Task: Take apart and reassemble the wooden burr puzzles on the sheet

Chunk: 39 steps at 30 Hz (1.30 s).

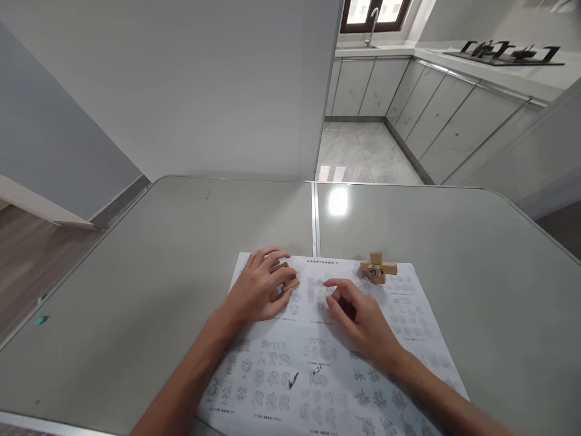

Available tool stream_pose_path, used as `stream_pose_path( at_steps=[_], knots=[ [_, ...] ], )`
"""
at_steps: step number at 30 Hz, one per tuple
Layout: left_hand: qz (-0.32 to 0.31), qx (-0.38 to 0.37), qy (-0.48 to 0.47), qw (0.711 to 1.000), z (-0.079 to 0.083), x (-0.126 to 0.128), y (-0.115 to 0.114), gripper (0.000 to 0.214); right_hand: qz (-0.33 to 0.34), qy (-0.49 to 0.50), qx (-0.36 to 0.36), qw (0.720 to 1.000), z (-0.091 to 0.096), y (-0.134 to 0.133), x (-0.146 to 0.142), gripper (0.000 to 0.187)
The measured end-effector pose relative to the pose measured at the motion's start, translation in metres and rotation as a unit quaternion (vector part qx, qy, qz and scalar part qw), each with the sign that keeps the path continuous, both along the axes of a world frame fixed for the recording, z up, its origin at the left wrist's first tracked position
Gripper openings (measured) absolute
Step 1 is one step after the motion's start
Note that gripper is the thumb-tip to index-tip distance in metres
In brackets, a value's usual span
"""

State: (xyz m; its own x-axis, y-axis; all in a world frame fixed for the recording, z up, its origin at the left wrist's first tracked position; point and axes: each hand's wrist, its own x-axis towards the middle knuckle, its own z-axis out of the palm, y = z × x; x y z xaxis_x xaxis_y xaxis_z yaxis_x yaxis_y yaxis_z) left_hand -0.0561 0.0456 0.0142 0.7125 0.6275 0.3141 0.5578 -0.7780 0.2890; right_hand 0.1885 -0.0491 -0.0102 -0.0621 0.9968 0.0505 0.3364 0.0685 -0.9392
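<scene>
On a printed sheet (297, 332) atop a table (127, 303), the left hand (259, 287) grips blocks (292, 281); the right hand (363, 315), thumb and forefinger parted, is near a wooden cluster (376, 258).

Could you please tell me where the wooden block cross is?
In the head view, the wooden block cross sits right of centre, near the top right corner of the printed sheet, beyond the right hand.

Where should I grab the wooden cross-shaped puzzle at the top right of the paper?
Probably by the two ends jutting left and right of the wooden puzzle, coming down from above. Those ends stick out past its middle, so there's something to pinch, and nothing lies over it.
</scene>
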Motion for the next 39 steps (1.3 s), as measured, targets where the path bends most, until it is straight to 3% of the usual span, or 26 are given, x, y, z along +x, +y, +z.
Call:
stream_pose_path(
  at_steps=[5,9,13,18,33,36,39],
  knots=[
    [0.009,0.010,-0.001,1.000,0.006,-0.007,0.005,0.030,-0.010,0.171,-0.089,0.981,0.005,0.004,0.009,0.025],
    [0.001,0.016,-0.023,1.000,0.006,-0.005,0.003,0.033,-0.017,0.381,-0.180,0.907,0.010,0.011,0.015,0.029],
    [-0.020,0.032,-0.058,0.998,0.004,0.005,-0.004,0.023,-0.028,0.522,-0.216,0.824,0.011,0.018,0.022,0.042],
    [-0.056,0.046,-0.072,0.995,0.003,0.019,-0.016,0.020,-0.053,0.595,-0.215,0.772,0.005,0.023,0.030,0.048],
    [-0.067,0.024,-0.067,0.995,0.002,0.025,-0.021,0.017,-0.047,0.555,-0.204,0.805,0.007,0.023,0.025,0.035],
    [-0.061,-0.022,-0.102,0.993,0.005,0.026,-0.023,0.016,0.004,0.510,-0.205,0.835,0.010,0.018,0.019,0.042],
    [-0.043,-0.128,-0.163,0.977,0.007,0.028,-0.026,0.015,0.125,0.459,-0.209,0.855,0.008,0.010,0.014,0.051]
  ],
)
